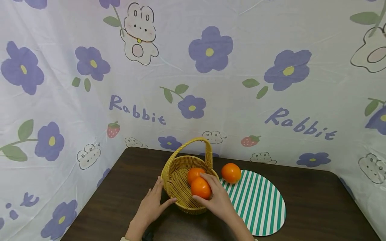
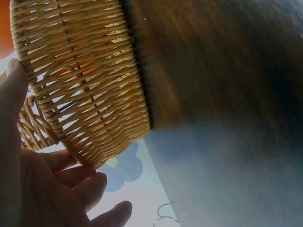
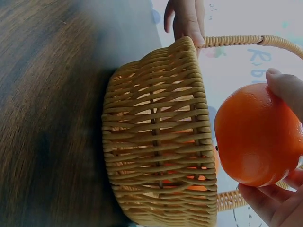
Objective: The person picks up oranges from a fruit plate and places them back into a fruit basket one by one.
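A yellow woven basket [image 1: 181, 197] with an arched handle stands on the table. My left hand [image 1: 149, 205] touches its left side, thumb at the near rim and fingers fairly straight along the outer wall by the handle's foot. Over the basket's right half, my right hand [image 1: 217, 197] holds a shiny orange [image 1: 201, 188] between thumb and fingers. The right wrist view shows this orange [image 3: 258, 135] at the basket's open top. Another orange [image 1: 194, 174] lies inside, partly hidden by the held one. A third orange [image 1: 231, 173] sits right of the basket.
An oval placemat [image 1: 262, 204] with green and white stripes lies right of the basket, the third orange at its far left edge. The dark wooden table [image 1: 316, 207] ends at a printed cloth [image 1: 235, 100] behind and to the left.
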The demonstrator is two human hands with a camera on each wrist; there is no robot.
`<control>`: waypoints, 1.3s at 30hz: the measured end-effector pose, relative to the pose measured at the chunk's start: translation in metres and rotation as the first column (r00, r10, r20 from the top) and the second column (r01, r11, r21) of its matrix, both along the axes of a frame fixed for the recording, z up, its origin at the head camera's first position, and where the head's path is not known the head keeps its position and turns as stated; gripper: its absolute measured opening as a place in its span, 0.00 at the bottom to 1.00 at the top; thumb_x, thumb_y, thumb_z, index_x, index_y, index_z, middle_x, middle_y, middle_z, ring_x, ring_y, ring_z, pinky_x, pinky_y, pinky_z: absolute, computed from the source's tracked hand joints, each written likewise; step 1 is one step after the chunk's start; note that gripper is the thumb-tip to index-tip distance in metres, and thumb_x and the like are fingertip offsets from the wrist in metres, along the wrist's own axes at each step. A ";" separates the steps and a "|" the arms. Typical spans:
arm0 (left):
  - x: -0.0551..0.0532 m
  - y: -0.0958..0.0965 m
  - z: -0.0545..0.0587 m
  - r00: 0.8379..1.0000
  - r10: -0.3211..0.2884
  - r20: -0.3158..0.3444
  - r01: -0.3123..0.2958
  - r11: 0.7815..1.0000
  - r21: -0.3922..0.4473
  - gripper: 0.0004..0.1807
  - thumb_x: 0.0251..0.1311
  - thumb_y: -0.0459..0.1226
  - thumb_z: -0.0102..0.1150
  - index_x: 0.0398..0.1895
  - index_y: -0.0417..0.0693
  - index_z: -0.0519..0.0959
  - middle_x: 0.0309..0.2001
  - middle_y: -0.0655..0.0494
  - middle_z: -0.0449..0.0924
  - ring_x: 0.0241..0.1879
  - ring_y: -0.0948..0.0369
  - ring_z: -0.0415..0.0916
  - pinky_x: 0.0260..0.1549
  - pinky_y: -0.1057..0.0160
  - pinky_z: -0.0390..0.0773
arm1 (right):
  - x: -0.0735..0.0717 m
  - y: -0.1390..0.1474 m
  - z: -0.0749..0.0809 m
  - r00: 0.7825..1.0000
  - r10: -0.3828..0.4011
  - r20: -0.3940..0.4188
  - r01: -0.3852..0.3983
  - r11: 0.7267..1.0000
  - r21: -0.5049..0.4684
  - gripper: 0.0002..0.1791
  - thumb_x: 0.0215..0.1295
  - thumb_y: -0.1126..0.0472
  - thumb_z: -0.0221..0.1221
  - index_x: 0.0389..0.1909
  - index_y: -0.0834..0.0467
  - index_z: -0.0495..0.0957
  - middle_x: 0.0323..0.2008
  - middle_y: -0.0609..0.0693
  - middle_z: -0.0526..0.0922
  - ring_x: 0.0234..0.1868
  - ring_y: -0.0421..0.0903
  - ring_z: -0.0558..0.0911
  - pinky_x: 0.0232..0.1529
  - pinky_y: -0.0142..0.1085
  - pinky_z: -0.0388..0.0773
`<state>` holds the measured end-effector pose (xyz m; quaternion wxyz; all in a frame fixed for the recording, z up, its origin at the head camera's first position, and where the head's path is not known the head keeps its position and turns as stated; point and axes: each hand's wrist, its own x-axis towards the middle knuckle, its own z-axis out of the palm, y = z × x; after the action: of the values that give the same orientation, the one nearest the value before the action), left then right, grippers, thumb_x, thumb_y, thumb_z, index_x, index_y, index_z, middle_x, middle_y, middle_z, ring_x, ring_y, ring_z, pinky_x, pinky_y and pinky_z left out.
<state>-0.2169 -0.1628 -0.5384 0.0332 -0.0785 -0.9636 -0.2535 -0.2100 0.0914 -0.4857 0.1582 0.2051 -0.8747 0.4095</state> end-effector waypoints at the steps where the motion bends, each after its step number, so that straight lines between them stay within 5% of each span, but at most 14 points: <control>1: 0.000 0.000 0.000 1.000 0.000 -0.001 0.000 1.000 0.002 0.54 0.52 0.67 0.50 0.74 0.48 0.44 0.73 0.49 0.41 0.69 0.50 0.53 0.66 0.45 0.52 | 0.000 -0.001 -0.001 1.000 0.000 -0.001 0.000 1.000 0.002 0.39 0.46 0.46 0.70 0.62 0.45 0.69 0.56 0.45 0.71 0.49 0.45 0.76 0.43 0.44 0.78; 25: 0.001 0.001 0.001 1.000 0.007 0.013 -0.007 1.000 0.030 0.53 0.53 0.65 0.51 0.74 0.49 0.42 0.73 0.47 0.41 0.69 0.47 0.52 0.64 0.45 0.56 | -0.005 -0.012 -0.009 0.999 0.045 -0.012 -0.044 0.996 0.072 0.39 0.48 0.39 0.66 0.62 0.46 0.68 0.55 0.47 0.72 0.49 0.46 0.77 0.42 0.43 0.79; 39: 0.000 0.001 -0.002 1.000 0.005 0.006 -0.006 1.000 0.028 0.53 0.53 0.66 0.50 0.74 0.48 0.43 0.74 0.49 0.40 0.69 0.47 0.53 0.63 0.45 0.59 | -0.008 -0.021 -0.010 0.998 0.064 0.013 -0.066 0.989 0.131 0.39 0.50 0.43 0.67 0.63 0.48 0.67 0.57 0.50 0.71 0.52 0.51 0.75 0.44 0.49 0.77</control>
<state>-0.2167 -0.1622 -0.5403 0.0320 -0.0746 -0.9603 -0.2670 -0.2178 0.0701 -0.4959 0.1273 0.2418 -0.8934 0.3567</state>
